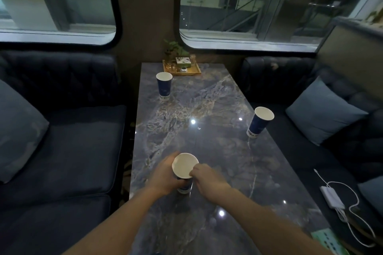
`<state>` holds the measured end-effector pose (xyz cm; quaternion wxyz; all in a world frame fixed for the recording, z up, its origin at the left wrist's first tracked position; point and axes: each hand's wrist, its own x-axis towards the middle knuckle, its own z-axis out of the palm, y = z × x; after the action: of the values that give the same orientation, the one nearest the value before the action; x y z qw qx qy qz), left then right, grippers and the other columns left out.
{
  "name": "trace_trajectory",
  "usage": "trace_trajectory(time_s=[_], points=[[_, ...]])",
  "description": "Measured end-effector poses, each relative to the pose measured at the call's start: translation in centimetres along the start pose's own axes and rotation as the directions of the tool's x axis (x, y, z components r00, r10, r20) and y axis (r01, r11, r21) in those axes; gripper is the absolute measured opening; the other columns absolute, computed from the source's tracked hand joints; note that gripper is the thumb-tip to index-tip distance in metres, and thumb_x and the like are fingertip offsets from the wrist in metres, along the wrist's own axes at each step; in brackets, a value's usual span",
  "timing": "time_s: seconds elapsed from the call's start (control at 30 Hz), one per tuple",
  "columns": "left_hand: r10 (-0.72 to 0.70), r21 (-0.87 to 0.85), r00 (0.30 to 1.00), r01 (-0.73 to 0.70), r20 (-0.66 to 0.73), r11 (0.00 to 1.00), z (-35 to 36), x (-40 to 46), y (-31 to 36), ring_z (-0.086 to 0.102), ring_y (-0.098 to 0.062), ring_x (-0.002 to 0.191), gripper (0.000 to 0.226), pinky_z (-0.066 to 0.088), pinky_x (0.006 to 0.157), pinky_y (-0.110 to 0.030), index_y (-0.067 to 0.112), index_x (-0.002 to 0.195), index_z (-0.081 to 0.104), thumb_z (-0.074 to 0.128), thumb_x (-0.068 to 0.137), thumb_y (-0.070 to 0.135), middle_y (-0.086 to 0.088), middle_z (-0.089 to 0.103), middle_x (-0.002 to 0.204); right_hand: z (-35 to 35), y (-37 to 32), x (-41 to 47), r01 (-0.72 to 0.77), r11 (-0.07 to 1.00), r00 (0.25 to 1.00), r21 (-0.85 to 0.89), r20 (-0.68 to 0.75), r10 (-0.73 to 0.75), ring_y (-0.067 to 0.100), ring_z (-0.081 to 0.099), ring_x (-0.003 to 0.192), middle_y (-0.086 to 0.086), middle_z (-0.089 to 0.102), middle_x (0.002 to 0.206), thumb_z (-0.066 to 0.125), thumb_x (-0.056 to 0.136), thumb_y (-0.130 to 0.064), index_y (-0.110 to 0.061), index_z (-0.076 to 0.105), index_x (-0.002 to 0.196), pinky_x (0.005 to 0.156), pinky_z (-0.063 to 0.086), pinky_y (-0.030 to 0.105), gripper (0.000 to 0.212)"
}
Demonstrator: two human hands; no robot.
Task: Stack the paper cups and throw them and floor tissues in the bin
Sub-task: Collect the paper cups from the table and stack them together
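Three blue paper cups with white insides stand on a dark marble table (207, 99). The nearest cup (185, 165) is upright near the table's front left. My left hand (165, 176) wraps around its side. My right hand (209, 178) pinches its rim from the right. A second cup (164, 86) stands at the far left of the table. The third cup (260, 121) stands close to the right edge. No tissues or bin are in view.
A wooden tray (182, 67) with a small plant and jars sits at the table's far end under the windows. Dark sofas (72, 141) flank both sides, with cushions (323, 112). A white charger and cable (333, 196) lie on the right seat.
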<state>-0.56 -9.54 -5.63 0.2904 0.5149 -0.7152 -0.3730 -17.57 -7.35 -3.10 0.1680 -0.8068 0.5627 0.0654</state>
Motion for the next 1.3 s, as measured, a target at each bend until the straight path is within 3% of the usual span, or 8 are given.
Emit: trace_trajectory(time_s=[0.13,0.3,0.53,0.63,0.8,1.0,1.17,1.3], points=[[-0.039,-0.067,0.999,0.037,-0.029,0.997,0.5,0.4,-0.4,0.059,0.006,0.095,0.07,0.051,0.084,-0.025,0.043,0.112,0.045,0.079,0.05,0.046,0.022,0.059,0.104,-0.3,0.7,-0.2,-0.049,0.998,0.989,0.045,-0.14,0.055,0.035,0.05,0.116,0.017,0.057,0.12,0.051,0.091,-0.01,-0.007,0.061,0.115,0.084,0.046,0.042,0.027],[-0.134,-0.012,0.99,0.135,0.033,0.991,1.6,0.7,-0.6,0.053,-0.019,0.121,0.107,0.046,0.1,-0.031,0.011,0.145,0.036,0.092,0.056,0.032,-0.003,0.054,0.133,-0.5,1.7,-0.9,-0.148,0.941,0.921,0.304,-0.305,0.244,0.034,0.061,0.099,0.012,0.069,0.103,0.052,0.089,-0.023,-0.016,0.069,0.101,0.082,0.05,0.04,0.022],[-0.171,-0.048,0.984,0.173,0.047,0.984,3.0,0.2,-0.9,0.047,-0.017,0.132,0.114,0.044,0.098,-0.023,0.016,0.149,0.03,0.093,0.055,0.033,-0.001,0.042,0.149,-0.1,1.9,-2.0,-0.169,0.851,0.879,0.497,-0.315,0.358,0.027,0.064,0.082,0.008,0.071,0.091,0.06,0.088,-0.023,-0.018,0.069,0.089,0.077,0.053,0.038,0.01],[-0.17,-0.052,0.984,0.173,0.058,0.984,3.3,-0.3,-0.7,0.048,-0.016,0.129,0.116,0.046,0.097,-0.023,0.015,0.148,0.032,0.094,0.052,0.035,0.0,0.044,0.147,0.2,1.9,-2.7,-0.165,0.827,0.88,0.537,-0.299,0.37,0.025,0.063,0.077,0.008,0.069,0.085,0.061,0.088,-0.026,-0.019,0.068,0.088,0.073,0.052,0.036,0.01],[-0.14,-0.073,0.988,0.144,0.059,0.987,4.0,-0.8,-0.5,0.061,-0.01,0.109,0.111,0.056,0.092,-0.035,0.023,0.138,0.043,0.088,0.04,0.049,0.006,0.056,0.126,-0.2,1.5,-3.4,-0.126,0.757,0.844,0.642,-0.332,0.422,0.012,0.056,0.064,-0.005,0.059,0.065,0.065,0.086,-0.021,-0.014,0.067,0.083,0.06,0.043,0.018,0.009],[-0.143,-0.012,0.985,0.145,0.1,0.989,4.4,-0.9,0.0,0.066,-0.01,0.099,0.099,0.054,0.083,-0.026,0.028,0.133,0.048,0.09,0.045,0.04,0.01,0.064,0.114,-0.3,2.1,-3.2,-0.14,0.724,0.806,0.676,-0.346,0.479,0.014,0.056,0.062,-0.01,0.055,0.056,0.065,0.084,-0.022,-0.02,0.062,0.073,0.065,0.048,0.031,0.012],[-0.186,0.141,0.965,0.161,0.186,0.977,4.3,-0.7,0.3,0.065,-0.013,0.101,0.11,0.053,0.083,-0.027,0.03,0.139,0.039,0.085,0.042,0.055,0.007,0.065,0.12,-0.7,2.8,-3.5,-0.132,0.709,0.799,0.693,-0.349,0.49,0.016,0.059,0.067,-0.006,0.06,0.065,0.063,0.087,-0.023,-0.018,0.063,0.077,0.066,0.047,0.029,0.011],[-0.217,0.117,0.952,0.195,0.217,0.974,5.0,-0.2,0.2,0.067,-0.007,0.086,0.088,0.052,0.072,-0.021,0.032,0.123,0.052,0.081,0.041,0.048,0.01,0.07,0.102,-1.1,3.8,-4.0,-0.128,0.723,0.787,0.679,-0.374,0.49,0.011,0.053,0.06,-0.008,0.055,0.06,0.063,0.088,-0.024,-0.014,0.064,0.08,0.061,0.042,0.024,0.012]])
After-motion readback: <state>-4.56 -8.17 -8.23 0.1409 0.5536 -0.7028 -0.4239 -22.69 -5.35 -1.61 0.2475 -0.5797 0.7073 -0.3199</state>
